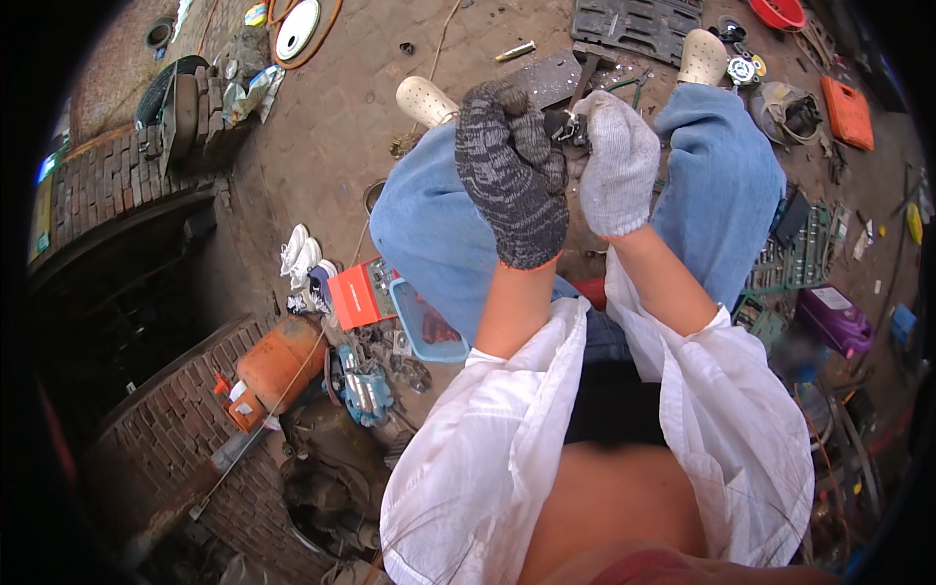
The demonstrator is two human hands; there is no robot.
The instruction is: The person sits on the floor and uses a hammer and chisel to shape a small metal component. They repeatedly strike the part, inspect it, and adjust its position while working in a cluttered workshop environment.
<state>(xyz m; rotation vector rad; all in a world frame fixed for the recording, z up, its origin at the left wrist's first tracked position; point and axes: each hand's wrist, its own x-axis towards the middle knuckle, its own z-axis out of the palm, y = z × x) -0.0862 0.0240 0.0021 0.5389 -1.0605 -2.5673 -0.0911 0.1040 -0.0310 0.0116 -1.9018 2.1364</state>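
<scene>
In front of my knees, my two gloved hands meet at a small dark metal part (565,127). My left hand (512,171) wears a dark grey knit glove, its fingers curled closed against the part's left side. A pale grey glove covers my right hand (620,161), whose fingers pinch the part from the right. Much of the part is hidden by the gloves, so its exact kind does not show. Just beyond the hands, a hammer (591,66) rests by a flat metal plate (541,80) on the ground. Pliers (636,90) with green handles lie to the right.
A black tool case (634,27) lies ahead, and an orange case (846,112) at right. A socket set (795,249) and a purple jug (834,320) are beside my right leg. Left are a blue bin (402,302), shoes (300,255) and an orange gas cylinder (283,359).
</scene>
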